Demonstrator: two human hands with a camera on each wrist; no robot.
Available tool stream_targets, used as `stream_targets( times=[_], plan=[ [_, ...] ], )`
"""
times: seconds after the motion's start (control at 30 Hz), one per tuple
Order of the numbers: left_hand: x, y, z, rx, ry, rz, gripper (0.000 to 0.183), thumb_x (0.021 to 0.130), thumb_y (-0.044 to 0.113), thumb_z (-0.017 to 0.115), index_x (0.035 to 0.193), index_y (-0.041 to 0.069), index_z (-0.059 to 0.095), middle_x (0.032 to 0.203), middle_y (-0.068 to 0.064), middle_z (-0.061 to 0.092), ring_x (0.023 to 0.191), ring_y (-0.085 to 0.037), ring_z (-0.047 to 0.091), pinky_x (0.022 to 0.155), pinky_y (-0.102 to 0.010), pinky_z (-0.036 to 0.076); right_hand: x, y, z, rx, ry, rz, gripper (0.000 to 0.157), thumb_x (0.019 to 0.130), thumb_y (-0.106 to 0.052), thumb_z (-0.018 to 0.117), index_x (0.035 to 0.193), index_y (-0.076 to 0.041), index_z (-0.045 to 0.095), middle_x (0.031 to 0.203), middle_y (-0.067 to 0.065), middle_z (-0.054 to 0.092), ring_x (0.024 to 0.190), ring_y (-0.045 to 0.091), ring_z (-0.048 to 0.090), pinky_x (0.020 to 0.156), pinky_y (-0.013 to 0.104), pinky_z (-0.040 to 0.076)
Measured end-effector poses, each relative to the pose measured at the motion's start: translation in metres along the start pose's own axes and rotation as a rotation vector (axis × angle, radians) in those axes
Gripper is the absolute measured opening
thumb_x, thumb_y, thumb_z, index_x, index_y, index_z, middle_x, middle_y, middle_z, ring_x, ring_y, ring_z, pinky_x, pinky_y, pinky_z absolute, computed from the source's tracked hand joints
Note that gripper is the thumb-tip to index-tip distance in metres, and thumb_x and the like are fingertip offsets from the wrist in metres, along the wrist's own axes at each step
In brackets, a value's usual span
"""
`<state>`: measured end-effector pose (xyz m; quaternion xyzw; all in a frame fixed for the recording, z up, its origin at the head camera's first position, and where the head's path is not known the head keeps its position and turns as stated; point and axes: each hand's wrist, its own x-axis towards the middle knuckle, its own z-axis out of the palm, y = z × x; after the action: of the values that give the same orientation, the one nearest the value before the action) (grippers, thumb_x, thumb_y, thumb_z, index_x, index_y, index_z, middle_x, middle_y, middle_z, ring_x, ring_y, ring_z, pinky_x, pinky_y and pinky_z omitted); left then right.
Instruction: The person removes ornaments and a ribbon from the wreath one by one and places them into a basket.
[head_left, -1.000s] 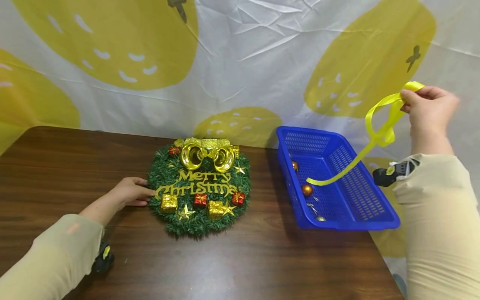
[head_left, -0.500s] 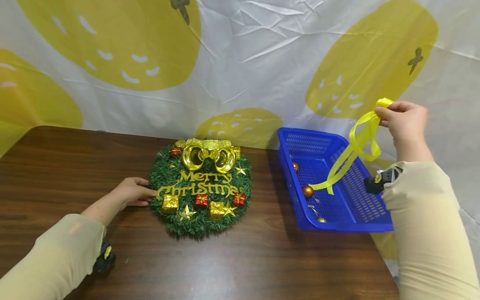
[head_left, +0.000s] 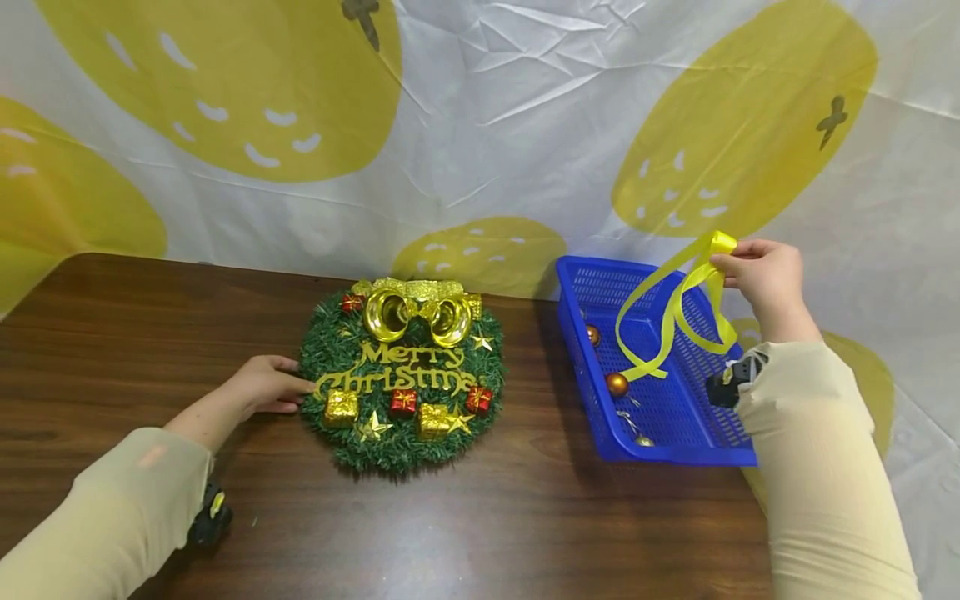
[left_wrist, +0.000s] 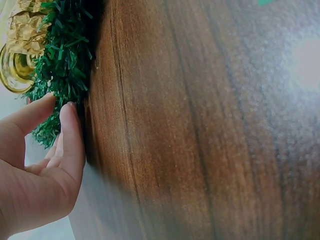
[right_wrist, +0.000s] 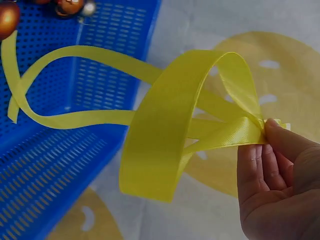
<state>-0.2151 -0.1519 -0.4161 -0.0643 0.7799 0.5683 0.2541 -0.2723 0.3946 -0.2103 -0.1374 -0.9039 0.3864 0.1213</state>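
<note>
My right hand [head_left: 772,279] pinches a yellow satin ribbon [head_left: 671,312] between thumb and fingers above the blue basket. In the right wrist view the ribbon [right_wrist: 155,135] forms a wide loop near the fingertips, and its loose tails hang down into the basket. A round green Christmas wreath [head_left: 408,446] lies on the table. It carries golden bells [head_left: 386,315], "Merry Christmas" lettering, stars and small wrapped boxes. My left hand [head_left: 262,385] holds the wreath's left edge, its thumb and fingers about the tinsel [left_wrist: 67,65] in the left wrist view.
The blue perforated basket [head_left: 577,375] stands at the table's right end, with several baubles such as an orange one [head_left: 617,384] along its left side. Behind the brown table [head_left: 480,533] hangs a white cloth [head_left: 510,125] printed with large yellow fruit.
My right hand has moved left and down with the ribbon, and the tails have bunched lower over the basket. The left hand and wreath have stayed in place.
</note>
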Motion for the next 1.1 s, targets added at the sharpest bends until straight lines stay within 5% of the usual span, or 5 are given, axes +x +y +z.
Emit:
stream_targets(
  times=[0.13,0.43,0.77,0.93,1.1],
  plan=[
    [-0.001,0.001,0.000,0.003,0.000,0.003,0.073,0.091,0.011,0.059,0.141,-0.019,0.014,0.106,-0.014,0.055,0.070,-0.004,0.059,0.067,-0.022,0.057,-0.001,0.009,0.009,-0.069,-0.022,-0.002,0.034,0.088,-0.018,0.064,0.109,0.007,0.056,0.059,-0.025,0.047,0.051,-0.007,0.055,0.055,0.010,0.050],
    [-0.003,0.002,0.001,-0.005,-0.001,0.005,0.072,0.091,0.010,0.059,0.140,-0.019,0.015,0.102,-0.011,0.056,0.069,-0.004,0.059,0.067,-0.022,0.057,-0.001,0.032,0.024,-0.182,-0.093,0.009,0.036,0.087,-0.014,0.063,0.112,0.011,0.055,0.062,-0.019,0.050,0.051,-0.005,0.053,0.054,0.013,0.048],
    [-0.002,0.004,0.002,-0.018,0.001,0.005,0.072,0.090,0.010,0.059,0.140,-0.019,0.015,0.099,-0.009,0.056,0.068,-0.004,0.059,0.066,-0.021,0.057,-0.002,0.044,0.042,-0.243,-0.251,0.010,0.040,0.086,-0.012,0.064,0.113,0.015,0.054,0.089,0.012,0.064,0.057,0.002,0.058,0.060,0.022,0.053],
    [-0.001,0.005,0.003,-0.008,0.015,0.010,0.071,0.090,0.009,0.059,0.139,-0.019,0.017,0.096,-0.008,0.057,0.067,-0.004,0.059,0.063,-0.021,0.056,-0.002,0.043,0.046,-0.218,-0.441,0.052,0.048,0.086,-0.008,0.063,0.120,0.021,0.046,0.078,0.003,0.066,0.063,0.005,0.062,0.069,0.028,0.058],
    [-0.002,0.007,0.002,0.045,0.035,0.022,0.066,0.092,0.013,0.057,0.139,-0.018,0.022,0.109,-0.021,0.057,0.068,-0.004,0.059,0.062,-0.022,0.056,-0.001,0.040,0.049,-0.218,-0.451,0.065,0.047,0.087,-0.009,0.062,0.121,0.020,0.047,0.076,-0.002,0.064,0.062,0.003,0.060,0.070,0.029,0.058]
  ],
)
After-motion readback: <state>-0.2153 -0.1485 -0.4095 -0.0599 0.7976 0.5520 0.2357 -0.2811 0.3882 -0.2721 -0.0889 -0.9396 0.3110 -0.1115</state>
